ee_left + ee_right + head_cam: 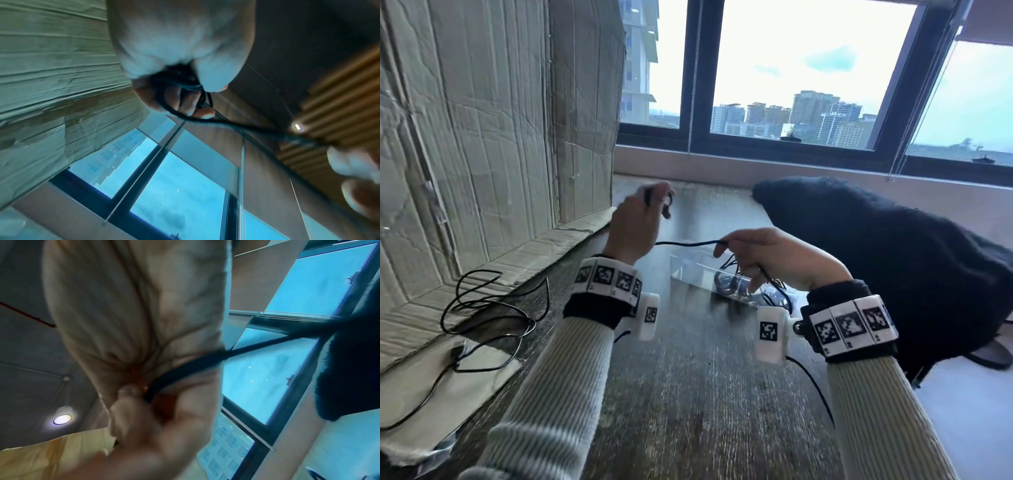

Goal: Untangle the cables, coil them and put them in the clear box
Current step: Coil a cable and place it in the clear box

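Nearest to the head camera are two ribbed sleeves [565, 383] with wrist bands [854, 325] that carry black-and-white square code markers; there are no letters or brand names to read on them.

The left hand [635, 226] is raised above the counter [688, 394], and its fingers [186, 102] are curled around several loops of a thin black cable [688, 244]. In the left wrist view the loops pass between fingers and palm, but the picture is blurred and the number of loops is not clear. From this hand the cable runs across to the right hand [774, 257], which pinches it with curled fingers [127, 395]; in the right wrist view the cable goes in under the thumb side and the fingertips are hard to make out. More of the cable hangs down below the right wrist.

The clear box [700, 270] stands on the counter under the right hand, partly hidden by it. Inside is a coil of cable [726, 286], seen only dimly through the wall.

A second black cable [482, 305] lies in loose loops at the left, partly on flattened cardboard [482, 120] that leans upright. A black fuzzy cloth [893, 257] covers the right part of the counter.
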Tool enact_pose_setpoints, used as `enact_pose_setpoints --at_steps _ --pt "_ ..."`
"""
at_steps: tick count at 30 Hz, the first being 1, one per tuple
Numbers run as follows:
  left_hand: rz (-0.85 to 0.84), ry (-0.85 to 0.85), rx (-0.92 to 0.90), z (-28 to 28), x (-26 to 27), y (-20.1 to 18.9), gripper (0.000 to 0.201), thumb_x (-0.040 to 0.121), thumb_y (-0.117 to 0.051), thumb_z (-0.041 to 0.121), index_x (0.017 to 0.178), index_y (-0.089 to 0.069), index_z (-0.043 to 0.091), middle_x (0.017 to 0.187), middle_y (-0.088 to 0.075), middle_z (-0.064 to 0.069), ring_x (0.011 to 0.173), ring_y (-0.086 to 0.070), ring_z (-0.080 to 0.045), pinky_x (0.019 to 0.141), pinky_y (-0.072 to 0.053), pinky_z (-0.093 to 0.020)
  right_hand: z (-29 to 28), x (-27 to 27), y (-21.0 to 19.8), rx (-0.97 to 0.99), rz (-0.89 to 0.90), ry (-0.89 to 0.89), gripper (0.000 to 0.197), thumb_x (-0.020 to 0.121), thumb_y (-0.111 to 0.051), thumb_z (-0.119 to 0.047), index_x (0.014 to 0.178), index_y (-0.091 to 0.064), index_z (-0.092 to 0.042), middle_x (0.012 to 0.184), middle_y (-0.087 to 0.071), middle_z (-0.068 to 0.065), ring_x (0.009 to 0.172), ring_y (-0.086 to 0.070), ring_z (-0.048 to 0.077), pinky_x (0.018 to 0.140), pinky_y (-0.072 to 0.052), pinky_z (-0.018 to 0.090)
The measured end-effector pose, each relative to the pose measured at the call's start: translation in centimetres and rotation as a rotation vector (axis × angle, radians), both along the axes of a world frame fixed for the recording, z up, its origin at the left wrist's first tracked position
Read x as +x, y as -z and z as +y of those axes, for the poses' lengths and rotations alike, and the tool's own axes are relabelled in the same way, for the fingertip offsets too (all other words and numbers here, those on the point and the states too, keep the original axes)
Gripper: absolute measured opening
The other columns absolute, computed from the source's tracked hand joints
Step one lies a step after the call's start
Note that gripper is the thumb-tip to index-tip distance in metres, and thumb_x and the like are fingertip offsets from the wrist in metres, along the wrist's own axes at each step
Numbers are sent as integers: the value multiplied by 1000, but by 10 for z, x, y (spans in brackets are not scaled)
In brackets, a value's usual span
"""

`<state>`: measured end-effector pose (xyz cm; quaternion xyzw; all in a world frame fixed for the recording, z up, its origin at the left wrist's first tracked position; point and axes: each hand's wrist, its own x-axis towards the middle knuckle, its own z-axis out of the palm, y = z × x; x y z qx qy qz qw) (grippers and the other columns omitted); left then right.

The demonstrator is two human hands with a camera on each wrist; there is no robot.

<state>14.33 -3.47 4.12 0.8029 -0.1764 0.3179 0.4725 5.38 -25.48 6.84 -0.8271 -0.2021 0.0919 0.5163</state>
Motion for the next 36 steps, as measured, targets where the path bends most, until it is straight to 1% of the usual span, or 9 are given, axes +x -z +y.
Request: enact_pose_setpoints --at_steps 5,11,15,18,21,25,29,32,36 --pt "164 138 327 -16 -2 12 115 68 16 86 68 -72 12 60 -67 -2 58 -62 -10 75 -48 -30 4 -4 -13 -157 -395 181 22 98 -51 -18 97 -72 -12 52 -55 -26 54 -49 -8 51 -33 8" --pt "220 450 350 -39 -29 1 43 72 -73 53 71 -70 10 49 -49 12 45 -41 -5 48 -34 -16 -11 14 -5 37 -556 393 21 96 -54 -15 88 -73 -14 69 -62 -24 65 -51 -9 61 -36 7" --pt "365 453 92 -41 -32 -3 33 85 -68 32 68 -55 7 52 -52 5 43 -47 -5 48 -41 -15 -15 18 -1 124 -532 438 17 95 -57 -15 91 -73 -12 58 -61 -27 57 -51 -10 51 -36 3" --pt "450 654 -313 -36 -29 -4 30 95 -54 20 68 -48 11 51 -50 7 48 -51 -3 79 -56 -32 -18 21 3 171 -498 446 14 93 -61 -18 91 -75 -17 55 -58 -20 50 -44 -2 46 -32 7" --pt "498 815 -654 -35 -28 -9 28 99 -44 25 76 -51 11 92 -70 -2 90 -67 -13 86 -55 -50 -16 23 4 230 -496 454 12 90 -65 -19 84 -74 -25 55 -56 -14 49 -41 2 44 -32 12" --pt "476 894 -824 -39 -25 -10 31 100 -33 38 95 -48 11 140 -52 -9 127 -51 -30 98 -45 -55 1 26 11 164 -456 442 10 90 -65 -22 90 -75 -25 54 -57 -10 44 -38 4 41 -31 13" --pt "436 875 -1003 -41 -26 -12 37 102 -28 40 102 -49 10 111 -66 -5 105 -66 -26 93 -50 -50 16 26 21 -11 -168 253 19 96 -56 -17 109 -70 -16 62 -69 -2 39 -38 5 39 -33 16" --pt "420 674 -1089 -36 -23 -13 33 100 -36 40 84 -48 14 73 -57 3 57 -60 -8 56 -56 -31 15 15 14 -244 -69 120 23 99 -50 -14 112 -65 -4 65 -64 2 42 -39 6 40 -33 14" --pt "277 346 -614 -29 -15 -6 34 98 -43 40 77 -50 14 66 -57 3 38 -44 -5 36 -38 -19 9 0 -2 -389 -160 110 24 98 -49 -10 103 -70 0 67 -53 1 50 -38 7 43 -30 11"
